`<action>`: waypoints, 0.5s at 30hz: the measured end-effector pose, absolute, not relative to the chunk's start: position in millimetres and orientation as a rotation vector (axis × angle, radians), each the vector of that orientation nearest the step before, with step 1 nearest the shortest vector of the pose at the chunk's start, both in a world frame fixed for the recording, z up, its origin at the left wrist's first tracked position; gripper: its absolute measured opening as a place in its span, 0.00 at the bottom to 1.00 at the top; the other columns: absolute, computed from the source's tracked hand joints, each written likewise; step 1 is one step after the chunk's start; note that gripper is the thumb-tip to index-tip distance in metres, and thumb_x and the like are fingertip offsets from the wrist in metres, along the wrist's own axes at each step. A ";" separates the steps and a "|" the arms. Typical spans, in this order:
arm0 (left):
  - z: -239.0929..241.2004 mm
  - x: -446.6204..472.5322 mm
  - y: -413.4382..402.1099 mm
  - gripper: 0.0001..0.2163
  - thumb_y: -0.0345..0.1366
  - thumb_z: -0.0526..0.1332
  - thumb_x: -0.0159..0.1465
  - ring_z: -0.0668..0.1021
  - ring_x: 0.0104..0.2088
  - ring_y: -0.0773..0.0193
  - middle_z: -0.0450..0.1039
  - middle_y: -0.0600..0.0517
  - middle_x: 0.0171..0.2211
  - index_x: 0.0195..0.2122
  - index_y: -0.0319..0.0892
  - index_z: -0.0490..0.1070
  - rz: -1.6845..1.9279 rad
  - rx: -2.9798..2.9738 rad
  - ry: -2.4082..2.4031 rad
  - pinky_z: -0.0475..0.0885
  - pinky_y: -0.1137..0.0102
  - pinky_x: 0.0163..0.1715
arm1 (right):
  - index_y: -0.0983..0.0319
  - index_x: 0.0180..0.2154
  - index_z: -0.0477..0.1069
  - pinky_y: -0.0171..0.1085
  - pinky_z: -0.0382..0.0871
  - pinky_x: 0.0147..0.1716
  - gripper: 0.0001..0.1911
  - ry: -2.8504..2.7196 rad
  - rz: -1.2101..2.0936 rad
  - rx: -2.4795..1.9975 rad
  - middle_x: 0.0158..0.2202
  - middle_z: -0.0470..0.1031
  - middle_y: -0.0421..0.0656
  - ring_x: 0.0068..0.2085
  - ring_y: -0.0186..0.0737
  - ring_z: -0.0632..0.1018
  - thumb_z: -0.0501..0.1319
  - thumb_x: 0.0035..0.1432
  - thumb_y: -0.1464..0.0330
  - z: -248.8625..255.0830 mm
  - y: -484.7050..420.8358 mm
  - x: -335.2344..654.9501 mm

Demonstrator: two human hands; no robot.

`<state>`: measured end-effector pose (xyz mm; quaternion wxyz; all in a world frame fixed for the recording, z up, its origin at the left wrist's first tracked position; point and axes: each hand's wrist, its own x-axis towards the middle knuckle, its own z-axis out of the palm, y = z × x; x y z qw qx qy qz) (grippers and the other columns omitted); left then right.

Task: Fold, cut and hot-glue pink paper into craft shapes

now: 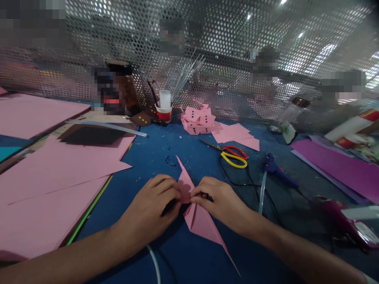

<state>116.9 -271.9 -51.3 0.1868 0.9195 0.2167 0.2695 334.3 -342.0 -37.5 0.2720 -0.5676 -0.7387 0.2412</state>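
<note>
Between my hands is a folded piece of pink paper (203,223) with two long pointed ends, one toward the back and one toward the front right. My left hand (155,203) pinches its left edge with thumb and curled fingers. From the other side, my right hand (220,197) pinches the paper near its middle fold. Small black bits (167,159) lie on the blue table (142,157) just beyond my left hand. Scissors (233,155) with one red and one yellow handle rest beyond my right hand, blades pointing left.
Large pink sheets (74,169) are stacked at left under a dark card (93,135). Behind stand a cup (164,113) and folded pink paper pieces (197,118) with black dots. A blue glue gun (276,169), its cord, and purple sheets (340,161) lie right. A perforated metal panel (219,35) rises behind.
</note>
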 end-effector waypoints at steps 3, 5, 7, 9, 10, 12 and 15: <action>-51.2 116.9 -270.9 0.06 0.27 0.59 0.67 0.72 0.45 0.58 0.75 0.51 0.38 0.34 0.43 0.73 0.751 2.568 0.625 0.69 0.61 0.47 | 0.59 0.38 0.78 0.32 0.66 0.41 0.02 -1.975 0.655 -1.534 0.37 0.77 0.38 0.41 0.34 0.76 0.66 0.64 0.70 -37.7 -341.5 333.9; -51.4 117.0 -269.9 0.06 0.27 0.59 0.67 0.72 0.45 0.58 0.75 0.51 0.38 0.35 0.43 0.74 0.739 2.559 0.634 0.69 0.60 0.48 | 0.59 0.38 0.78 0.32 0.66 0.41 0.02 -1.969 0.659 -1.534 0.37 0.76 0.38 0.41 0.34 0.76 0.66 0.64 0.70 -36.9 -341.2 333.6; -51.7 117.3 -268.8 0.06 0.27 0.59 0.67 0.72 0.46 0.58 0.74 0.51 0.38 0.35 0.43 0.74 0.717 2.553 0.638 0.69 0.60 0.49 | 0.59 0.38 0.78 0.32 0.66 0.41 0.01 -1.964 0.665 -1.540 0.36 0.76 0.37 0.40 0.33 0.76 0.66 0.64 0.70 -35.4 -341.2 333.1; -51.5 118.0 -268.0 0.06 0.27 0.59 0.66 0.71 0.46 0.58 0.74 0.51 0.39 0.35 0.43 0.73 0.696 2.546 0.642 0.69 0.60 0.49 | 0.59 0.37 0.78 0.32 0.65 0.40 0.01 -1.957 0.670 -1.553 0.36 0.76 0.37 0.40 0.33 0.76 0.67 0.63 0.69 -33.9 -341.3 332.5; -51.2 118.3 -267.8 0.06 0.27 0.59 0.66 0.71 0.46 0.58 0.74 0.51 0.40 0.35 0.42 0.73 0.691 2.545 0.649 0.69 0.60 0.49 | 0.59 0.37 0.78 0.32 0.65 0.40 0.01 -1.954 0.672 -1.561 0.36 0.76 0.37 0.39 0.33 0.76 0.68 0.63 0.69 -33.4 -341.4 332.1; -50.1 119.0 -267.8 0.05 0.27 0.59 0.67 0.71 0.46 0.58 0.73 0.50 0.40 0.34 0.42 0.72 0.677 2.551 0.665 0.69 0.60 0.48 | 0.59 0.36 0.79 0.32 0.65 0.39 0.01 -1.948 0.676 -1.573 0.35 0.76 0.37 0.39 0.33 0.76 0.69 0.61 0.69 -32.8 -341.4 331.3; -48.7 119.2 -268.9 0.06 0.28 0.58 0.67 0.70 0.45 0.58 0.72 0.50 0.40 0.33 0.41 0.71 0.648 2.564 0.679 0.69 0.59 0.47 | 0.59 0.36 0.78 0.32 0.66 0.38 0.02 -1.938 0.687 -1.591 0.35 0.75 0.37 0.38 0.33 0.75 0.70 0.60 0.69 -32.9 -341.0 330.4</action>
